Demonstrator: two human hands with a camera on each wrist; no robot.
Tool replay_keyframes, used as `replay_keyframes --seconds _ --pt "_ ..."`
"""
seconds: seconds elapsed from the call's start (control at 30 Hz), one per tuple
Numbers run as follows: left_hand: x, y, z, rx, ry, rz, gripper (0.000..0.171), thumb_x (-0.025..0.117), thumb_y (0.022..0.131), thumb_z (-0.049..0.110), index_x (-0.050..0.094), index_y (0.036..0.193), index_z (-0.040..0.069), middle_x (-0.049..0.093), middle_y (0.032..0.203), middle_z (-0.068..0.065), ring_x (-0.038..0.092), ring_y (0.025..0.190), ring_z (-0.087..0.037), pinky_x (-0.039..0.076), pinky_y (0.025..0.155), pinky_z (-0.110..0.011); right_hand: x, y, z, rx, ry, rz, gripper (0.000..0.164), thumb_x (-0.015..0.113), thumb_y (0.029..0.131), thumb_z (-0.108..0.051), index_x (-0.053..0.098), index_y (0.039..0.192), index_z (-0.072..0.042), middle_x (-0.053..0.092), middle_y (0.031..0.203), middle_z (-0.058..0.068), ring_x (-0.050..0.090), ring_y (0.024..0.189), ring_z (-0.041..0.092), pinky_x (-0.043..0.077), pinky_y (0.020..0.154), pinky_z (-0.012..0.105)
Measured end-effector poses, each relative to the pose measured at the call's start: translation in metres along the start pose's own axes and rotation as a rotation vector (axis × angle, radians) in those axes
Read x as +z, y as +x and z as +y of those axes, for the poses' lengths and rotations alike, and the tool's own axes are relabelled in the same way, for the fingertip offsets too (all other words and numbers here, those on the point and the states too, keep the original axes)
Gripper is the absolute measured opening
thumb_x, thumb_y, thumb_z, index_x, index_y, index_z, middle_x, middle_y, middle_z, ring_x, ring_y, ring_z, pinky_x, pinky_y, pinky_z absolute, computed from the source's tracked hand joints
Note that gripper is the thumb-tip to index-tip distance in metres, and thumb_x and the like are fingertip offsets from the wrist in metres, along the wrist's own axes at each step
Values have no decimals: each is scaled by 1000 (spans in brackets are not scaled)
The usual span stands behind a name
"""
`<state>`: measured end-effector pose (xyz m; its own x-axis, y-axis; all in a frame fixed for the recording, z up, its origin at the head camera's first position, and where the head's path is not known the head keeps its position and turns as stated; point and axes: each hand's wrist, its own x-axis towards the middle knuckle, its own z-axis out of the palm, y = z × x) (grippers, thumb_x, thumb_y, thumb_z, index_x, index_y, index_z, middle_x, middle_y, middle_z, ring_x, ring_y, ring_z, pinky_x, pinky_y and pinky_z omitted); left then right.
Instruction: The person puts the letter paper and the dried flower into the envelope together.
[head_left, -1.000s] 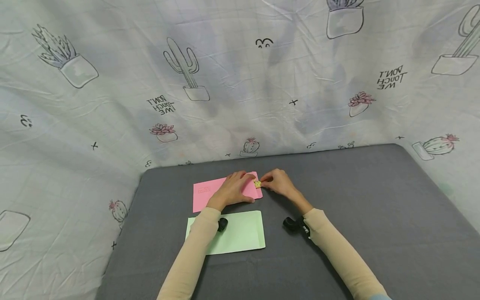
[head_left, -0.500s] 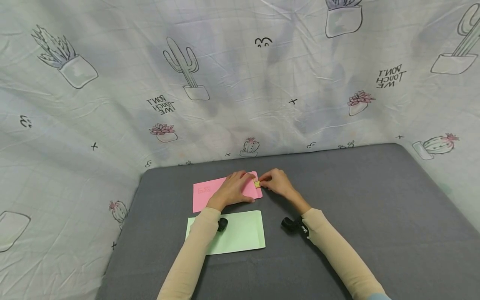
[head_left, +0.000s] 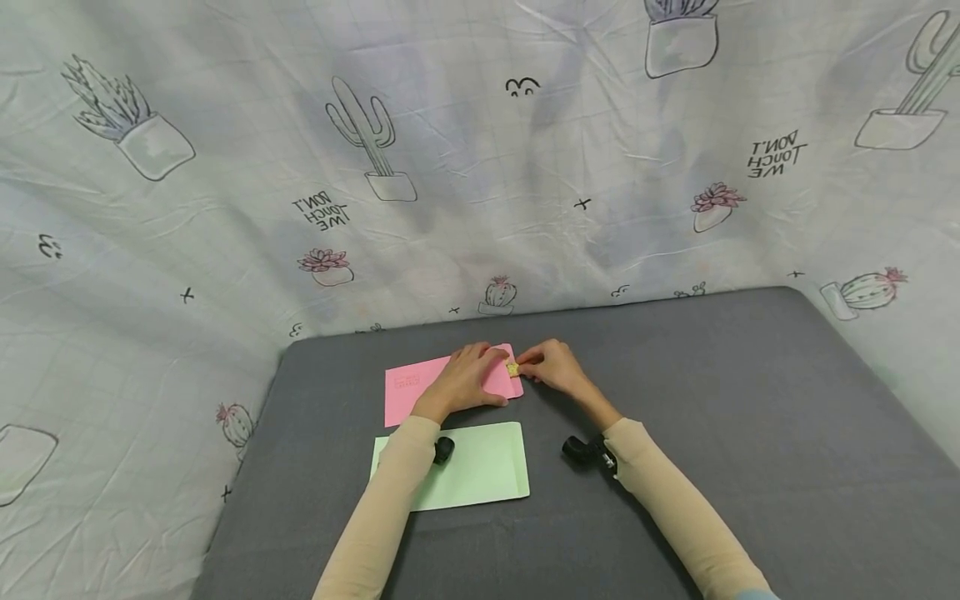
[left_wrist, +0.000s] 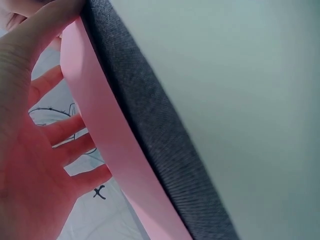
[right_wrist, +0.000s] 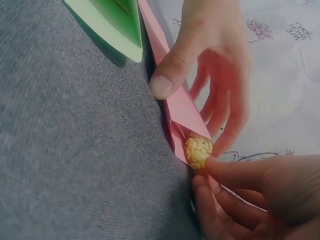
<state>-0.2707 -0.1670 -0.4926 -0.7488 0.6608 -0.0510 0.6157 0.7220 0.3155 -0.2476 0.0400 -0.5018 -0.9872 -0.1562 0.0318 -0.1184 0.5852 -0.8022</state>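
My left hand (head_left: 465, 382) spans the pink envelope (head_left: 420, 383), thumb at the near edge and fingers at the far edge. In the left wrist view its spread fingers (left_wrist: 92, 180) touch the envelope's edge. The right end of the envelope gapes in the right wrist view. A small yellow crinkled piece (right_wrist: 197, 150) sits at that mouth, partly inside. My right hand (head_left: 552, 367) pinches its outer end between thumb and fingers. What it is made of I cannot tell. Nearer me lies a light green envelope (head_left: 487, 467), partly under my left forearm.
Both envelopes lie on a grey cloth-covered table (head_left: 675, 375). Behind and to the left hangs a pale curtain (head_left: 450, 150) with cactus drawings. A black wrist camera (head_left: 581, 450) sits below my right hand.
The yellow piece and my right hand have shifted very slightly left, toward the pink envelope. My left hand stays on the envelope. The green envelope has not moved.
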Motion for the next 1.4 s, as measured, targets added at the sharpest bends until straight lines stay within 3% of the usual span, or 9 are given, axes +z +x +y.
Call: replay_keyframes --seconds 0.33,0.9,1.1,1.4 --pt "-1 1 1 1 12 -18 77 79 79 49 46 143 24 44 144 -12 40 134 -30 27 114 -51 1 0 -3 6 0 25 13 73 86 -5 76 97 2 73 84 12 62 58 11 50 53 22" --pt "0 2 0 22 18 -13 75 78 79 50 45 142 26 44 144 -11 40 134 -29 27 114 -50 1 2 3 -29 89 -49 19 74 85 -3 74 103 3 72 81 10 63 61 11 53 55 24" --pt "2 4 1 57 28 -5 76 78 79 49 45 143 24 44 143 -11 39 134 -29 27 114 -50 4 2 -1 -34 122 -49 20 73 84 -1 73 103 5 74 86 14 67 64 13 55 57 26" --pt "3 5 0 40 35 -13 78 78 79 49 43 144 24 43 144 -11 39 135 -29 27 114 -49 6 2 -3 3 148 -54 21 72 86 -3 73 105 6 74 93 17 69 69 16 56 59 28"
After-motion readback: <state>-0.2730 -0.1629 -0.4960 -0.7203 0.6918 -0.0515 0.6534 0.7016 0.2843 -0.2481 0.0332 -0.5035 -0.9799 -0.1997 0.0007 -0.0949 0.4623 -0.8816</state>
